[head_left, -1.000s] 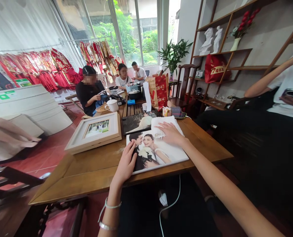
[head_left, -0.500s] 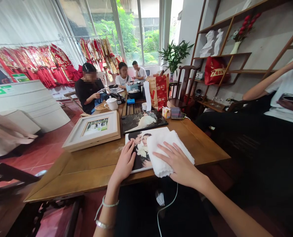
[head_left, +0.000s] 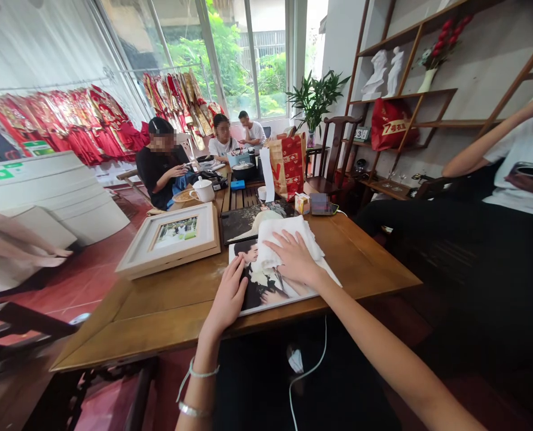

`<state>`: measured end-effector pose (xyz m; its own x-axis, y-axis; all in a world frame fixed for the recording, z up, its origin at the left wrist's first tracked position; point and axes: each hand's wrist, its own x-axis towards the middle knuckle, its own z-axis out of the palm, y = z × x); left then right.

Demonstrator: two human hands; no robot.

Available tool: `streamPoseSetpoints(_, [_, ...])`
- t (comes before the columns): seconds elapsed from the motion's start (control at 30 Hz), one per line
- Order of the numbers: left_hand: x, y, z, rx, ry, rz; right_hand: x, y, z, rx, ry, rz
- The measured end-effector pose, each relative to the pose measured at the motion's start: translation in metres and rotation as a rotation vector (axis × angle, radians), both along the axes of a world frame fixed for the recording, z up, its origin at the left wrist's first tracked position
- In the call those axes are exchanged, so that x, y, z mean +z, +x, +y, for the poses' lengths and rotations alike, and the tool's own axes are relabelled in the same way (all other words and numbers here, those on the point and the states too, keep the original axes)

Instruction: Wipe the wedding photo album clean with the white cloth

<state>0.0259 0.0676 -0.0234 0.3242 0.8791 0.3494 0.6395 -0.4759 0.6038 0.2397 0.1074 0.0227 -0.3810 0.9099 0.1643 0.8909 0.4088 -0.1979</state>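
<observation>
A photo panel showing a couple lies flat near the table's front edge. My left hand rests on its left edge, fingers stretched out and holding it down. A white cloth covers the panel's upper right part and reaches over its far edge. My right hand lies flat on the cloth with its fingers spread, pressing it against the panel. Behind is a dark photo panel with a white gown in it, partly hidden by the cloth. To the left sits a light wooden picture frame.
The wooden table also bears a white lidded cup, a paper bag, a small box and a phone. Several people sit around, one close on the right. A white cable hangs below the front edge.
My right hand has slid the cloth away from me and a little left, uncovering the panel's lower right part. My left hand stays on the left edge.
</observation>
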Motion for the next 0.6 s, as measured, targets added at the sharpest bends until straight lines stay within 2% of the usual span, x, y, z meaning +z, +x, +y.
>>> streamPoseSetpoints(0.1, [-0.001,0.001,0.0,-0.005,0.002,-0.009,-0.003,0.002,-0.026,0.048,0.016,-0.013])
streamPoseSetpoints(0.27, [-0.004,0.001,0.001,0.006,0.017,-0.029,-0.009,0.008,-0.088,0.098,0.033,0.01])
streamPoseSetpoints(0.37, [-0.006,0.001,0.002,0.004,0.028,-0.045,-0.009,0.01,-0.108,0.126,0.018,0.022])
streamPoseSetpoints(0.47, [-0.007,0.001,0.003,0.002,0.035,-0.045,-0.006,0.009,-0.105,0.14,-0.016,0.031])
streamPoseSetpoints(0.6, [-0.006,0.0,0.003,-0.005,0.034,-0.043,0.001,0.001,-0.073,0.114,-0.041,0.02])
